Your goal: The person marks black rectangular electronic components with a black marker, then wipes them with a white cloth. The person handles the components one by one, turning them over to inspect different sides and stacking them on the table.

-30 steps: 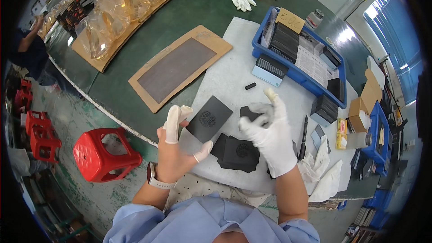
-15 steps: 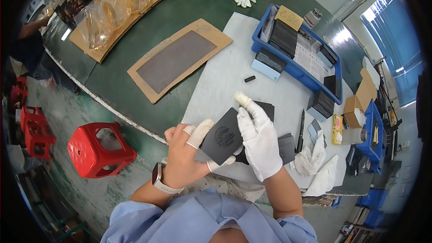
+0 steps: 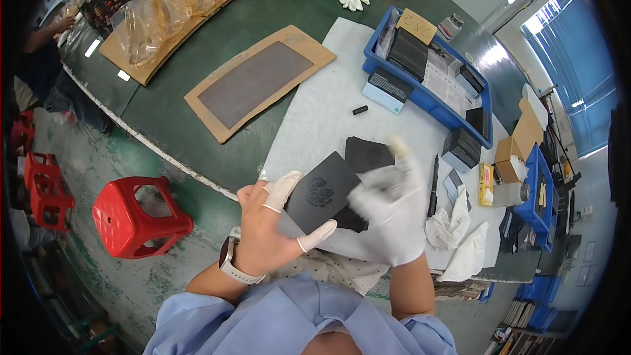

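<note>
The black card (image 3: 320, 192), with a round emblem pressed in it, is held up a little tilted, above the near part of the white sheet (image 3: 309, 112). The left hand (image 3: 264, 222) grasps it at its left and lower edges, between the thumb and the fingers, which wear pale finger covers. The right hand (image 3: 394, 213), in a white glove, is blurred beside the card's right edge; I cannot tell if it touches the card or grips something.

Just beyond the card's upper right edge lies another dark card (image 3: 369, 153), partly behind the right hand. Farther, a strip of the sheet gives room up to the small black cap (image 3: 360, 110), and then to the light-blue and black box (image 3: 388, 90) near the wall of the blue tray (image 3: 439, 109).

On the right side the room is narrower: the black pen (image 3: 434, 187) lies near the glove, with the crumpled white cloth (image 3: 449, 227) next to it. On the left, the table's pale edge (image 3: 122, 123) runs close to the left hand, and the red stool (image 3: 135, 217) stands beyond it. The cardboard panel (image 3: 210, 108) lies well apart from both hands.
</note>
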Demonstrator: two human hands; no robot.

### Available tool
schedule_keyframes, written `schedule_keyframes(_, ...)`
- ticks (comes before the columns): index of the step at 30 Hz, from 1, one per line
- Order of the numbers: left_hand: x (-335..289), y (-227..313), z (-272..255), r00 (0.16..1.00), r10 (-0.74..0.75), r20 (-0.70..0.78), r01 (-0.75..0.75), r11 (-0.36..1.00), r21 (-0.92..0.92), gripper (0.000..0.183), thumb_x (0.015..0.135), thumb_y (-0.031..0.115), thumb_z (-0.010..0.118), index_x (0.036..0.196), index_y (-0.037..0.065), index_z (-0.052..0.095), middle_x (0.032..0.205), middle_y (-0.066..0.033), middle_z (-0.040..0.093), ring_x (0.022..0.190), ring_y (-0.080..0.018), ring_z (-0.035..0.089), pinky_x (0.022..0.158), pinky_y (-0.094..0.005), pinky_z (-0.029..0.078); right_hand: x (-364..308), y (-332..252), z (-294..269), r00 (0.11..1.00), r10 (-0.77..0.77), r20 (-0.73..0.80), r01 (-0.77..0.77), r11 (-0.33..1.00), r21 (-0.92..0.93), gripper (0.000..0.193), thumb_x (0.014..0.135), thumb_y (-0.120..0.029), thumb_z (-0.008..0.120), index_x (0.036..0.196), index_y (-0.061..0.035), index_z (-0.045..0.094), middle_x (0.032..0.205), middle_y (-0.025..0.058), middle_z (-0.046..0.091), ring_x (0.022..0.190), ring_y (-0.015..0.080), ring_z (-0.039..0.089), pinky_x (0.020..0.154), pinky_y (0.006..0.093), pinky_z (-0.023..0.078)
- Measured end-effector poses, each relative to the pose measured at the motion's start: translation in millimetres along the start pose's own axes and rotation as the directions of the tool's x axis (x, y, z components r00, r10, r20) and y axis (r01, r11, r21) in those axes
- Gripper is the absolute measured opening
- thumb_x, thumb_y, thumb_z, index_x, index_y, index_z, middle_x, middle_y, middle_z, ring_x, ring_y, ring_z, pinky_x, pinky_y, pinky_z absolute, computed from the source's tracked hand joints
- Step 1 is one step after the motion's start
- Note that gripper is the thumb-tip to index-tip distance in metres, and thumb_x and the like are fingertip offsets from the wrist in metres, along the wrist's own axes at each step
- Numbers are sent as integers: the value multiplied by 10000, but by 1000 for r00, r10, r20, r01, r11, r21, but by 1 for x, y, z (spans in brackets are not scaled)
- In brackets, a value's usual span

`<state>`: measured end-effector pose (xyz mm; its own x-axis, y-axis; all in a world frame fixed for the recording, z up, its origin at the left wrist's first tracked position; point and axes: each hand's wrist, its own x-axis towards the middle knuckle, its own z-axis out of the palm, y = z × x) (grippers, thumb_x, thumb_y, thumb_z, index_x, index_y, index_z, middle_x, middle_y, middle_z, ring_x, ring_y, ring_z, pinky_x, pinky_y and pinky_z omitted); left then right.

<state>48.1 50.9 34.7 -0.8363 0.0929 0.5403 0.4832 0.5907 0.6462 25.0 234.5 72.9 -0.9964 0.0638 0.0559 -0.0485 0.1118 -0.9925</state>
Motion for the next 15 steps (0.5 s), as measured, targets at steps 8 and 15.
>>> schedule_keyframes(8, -6, 1, -6, 998, 0, 65, 2, 1000, -28, 706, 625, 334, 857, 1177, 4, 565, 1032, -72, 641, 808, -211, 542, 796, -340, 318, 6, 0, -19, 968, 126, -217, -83, 977, 195, 413, 891, -51, 614, 1285, -17, 495, 736, 8, 592, 586, 70, 562, 512, 184, 483)
schedule_keyframes(15, -10, 3, 1, 986, 76, 146, -63, 993, -95, 715, 617, 340, 852, 1182, 1, 577, 977, -55, 605, 760, -195, 506, 740, -336, 295, 6, -7, -3, 996, 56, -70, -61, 995, -81, 534, 832, -192, 719, 1274, -3, 487, 914, 92, 624, 729, 121, 612, 663, 238, 518)
